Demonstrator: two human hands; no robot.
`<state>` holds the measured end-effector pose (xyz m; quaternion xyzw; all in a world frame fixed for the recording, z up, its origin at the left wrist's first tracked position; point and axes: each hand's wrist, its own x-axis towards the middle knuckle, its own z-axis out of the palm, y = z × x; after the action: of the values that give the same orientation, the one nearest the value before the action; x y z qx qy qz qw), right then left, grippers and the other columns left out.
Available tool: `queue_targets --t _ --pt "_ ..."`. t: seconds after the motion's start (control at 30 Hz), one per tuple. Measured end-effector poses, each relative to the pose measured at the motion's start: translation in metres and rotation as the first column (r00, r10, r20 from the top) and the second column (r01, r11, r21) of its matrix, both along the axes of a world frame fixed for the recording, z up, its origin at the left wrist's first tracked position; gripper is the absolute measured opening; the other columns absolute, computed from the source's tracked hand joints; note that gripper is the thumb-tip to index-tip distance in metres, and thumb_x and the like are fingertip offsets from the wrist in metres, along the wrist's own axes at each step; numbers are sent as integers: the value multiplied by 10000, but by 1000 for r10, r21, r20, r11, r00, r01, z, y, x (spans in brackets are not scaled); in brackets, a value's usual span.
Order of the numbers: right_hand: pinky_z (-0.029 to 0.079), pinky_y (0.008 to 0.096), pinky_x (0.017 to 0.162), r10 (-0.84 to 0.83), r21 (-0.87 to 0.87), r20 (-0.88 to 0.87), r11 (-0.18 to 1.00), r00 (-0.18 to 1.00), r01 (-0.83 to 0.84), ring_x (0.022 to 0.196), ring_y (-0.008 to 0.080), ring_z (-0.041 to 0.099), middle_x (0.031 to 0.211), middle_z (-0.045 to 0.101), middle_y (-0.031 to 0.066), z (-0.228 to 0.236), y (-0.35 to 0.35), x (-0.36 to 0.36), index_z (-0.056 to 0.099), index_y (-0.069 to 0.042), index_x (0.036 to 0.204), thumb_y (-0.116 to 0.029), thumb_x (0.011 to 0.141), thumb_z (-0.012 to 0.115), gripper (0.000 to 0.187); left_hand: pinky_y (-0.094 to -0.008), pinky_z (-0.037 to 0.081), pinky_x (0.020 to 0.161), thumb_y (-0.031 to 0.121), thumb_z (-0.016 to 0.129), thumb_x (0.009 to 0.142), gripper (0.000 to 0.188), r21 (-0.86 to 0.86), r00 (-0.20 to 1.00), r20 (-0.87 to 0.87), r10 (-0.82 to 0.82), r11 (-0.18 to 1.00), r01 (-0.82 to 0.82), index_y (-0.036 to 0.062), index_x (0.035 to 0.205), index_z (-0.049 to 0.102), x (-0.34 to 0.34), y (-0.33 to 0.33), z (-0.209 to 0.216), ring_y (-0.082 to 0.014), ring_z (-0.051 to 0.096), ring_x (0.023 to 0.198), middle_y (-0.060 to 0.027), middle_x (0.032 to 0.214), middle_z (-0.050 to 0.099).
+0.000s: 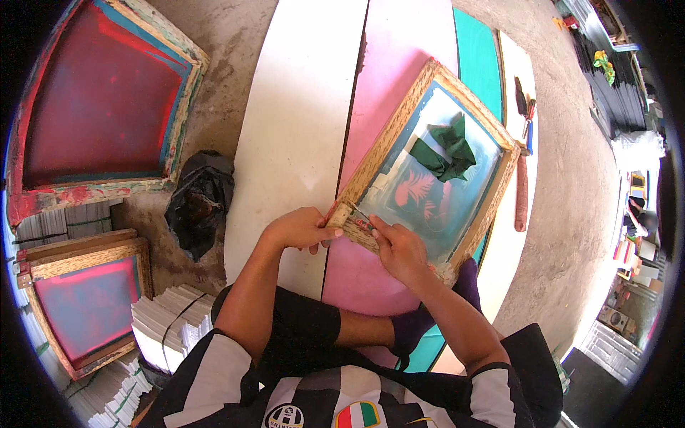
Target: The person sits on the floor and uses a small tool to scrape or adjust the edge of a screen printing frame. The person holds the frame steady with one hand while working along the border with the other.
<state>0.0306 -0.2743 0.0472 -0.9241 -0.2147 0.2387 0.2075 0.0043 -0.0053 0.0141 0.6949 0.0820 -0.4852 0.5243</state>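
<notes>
A wooden screen-printing frame (389, 146) lies tilted across the boards in front of me. Its pale blue mesh shows pinkish leaf-like shapes, and a crumpled dark green cloth (451, 150) rests on it. My left hand (303, 230) is closed at the frame's near left corner, thumb along the wood; its other fingers are partly hidden. Just inside that corner, my right hand (398, 250) is closed in a pinch on a thin, dark, narrow thing that reaches to the frame's edge. The kind of thing it is cannot be made out.
Long white, pink and green boards (300, 93) lie under the frame. A brush (521, 96) and a brownish-red stick (521, 194) lie at the right. To the left are a large red screen frame (107, 93), a black plastic bag (202, 200), smaller frames (89, 299) and paper bundles (168, 324).
</notes>
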Motion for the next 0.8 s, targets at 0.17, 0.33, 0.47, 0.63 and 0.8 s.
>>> queue_targets --t 0.17,0.33,0.47,0.63,0.8 --pt "568 409 888 -152 291 -333 922 930 255 983 385 741 1131 761 192 -18 -9 8 709 -154 1340 -278 1028 643 342 -324 533 502 513 697 960 540 -24 1000 9 -2 1000 2 -26 972 739 -3 0 -10 -182 719 641 -98 862 756" --pt "554 372 934 -151 277 -409 919 900 280 1048 362 745 1225 733 219 -10 -6 13 710 -147 1341 -293 1031 651 348 -320 528 503 518 694 961 532 -30 1000 -10 10 1000 -10 -11 975 742 -3 2 -5 -176 717 648 -95 880 757" --pt "551 375 767 106 -133 0 985 994 -105 852 240 703 992 728 157 8 6 11 699 -149 1371 -281 1034 659 364 -317 524 498 543 688 963 551 -51 1000 10 28 998 -27 -5 944 749 -4 4 -6 -171 710 630 -91 808 738" --pt "470 327 558 -165 254 -495 912 853 323 623 124 587 717 594 0 -9 -4 21 675 -93 1393 -254 1044 648 385 -312 510 480 584 681 961 596 -68 997 60 38 997 -34 -1 882 762 -5 2 -4 -166 696 586 -82 667 698" --pt "440 334 552 -292 61 -804 826 518 560 606 143 575 715 581 8 16 3 41 704 -87 1354 -240 1039 648 354 -335 539 523 533 681 962 547 -17 1000 -9 -8 1000 8 -10 980 744 -1 1 -1 -178 719 656 -84 882 758"
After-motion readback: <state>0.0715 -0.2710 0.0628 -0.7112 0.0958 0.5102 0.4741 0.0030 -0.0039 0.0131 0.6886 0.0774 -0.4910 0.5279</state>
